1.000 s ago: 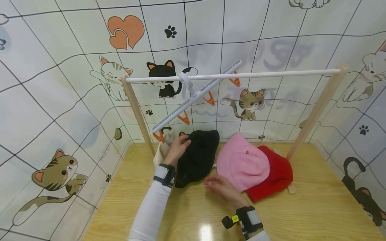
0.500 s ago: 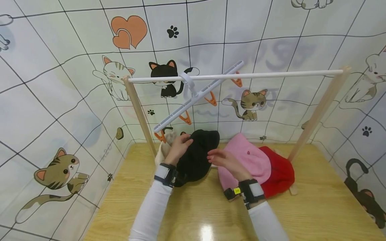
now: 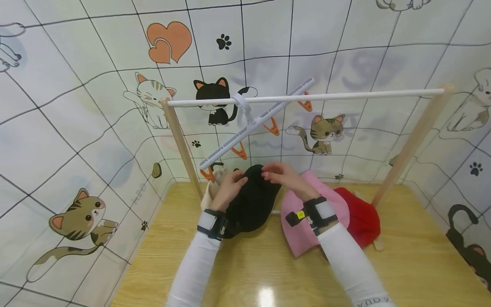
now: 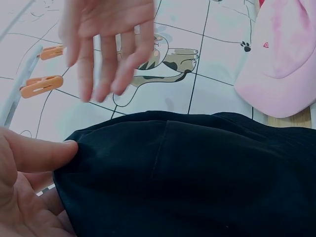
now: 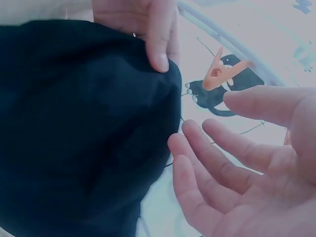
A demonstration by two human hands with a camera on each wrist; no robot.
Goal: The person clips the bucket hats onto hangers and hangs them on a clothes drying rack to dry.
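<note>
A black cap (image 3: pixel 253 204) hangs from my left hand (image 3: pixel 228 187), which pinches its edge between thumb and fingers in the left wrist view. My right hand (image 5: pixel 237 173) is close to the cap's other side, fingers spread and holding nothing. Above both hands, a pale blue clip hanger (image 3: pixel 249 128) hooks over a white rod (image 3: pixel 345 96). Orange clips (image 3: pixel 239 151) dangle along it. At the hanger's near end, a clip (image 3: pixel 208 174) touches a cream-coloured cloth item (image 3: pixel 207 198), partly hidden behind my left hand.
A pink cap (image 3: pixel 299 226) overlaps a red cap (image 3: pixel 362 217) on the wooden table (image 3: pixel 245 273), right of the black cap. Wooden posts (image 3: pixel 414 145) carry the rod. Behind stands a wall covering (image 3: pixel 264 38) printed with cats.
My right hand has risen from low over the table, beside the pink cap, to the upper side of the black cap. My left hand keeps its pinch on the black cap.
</note>
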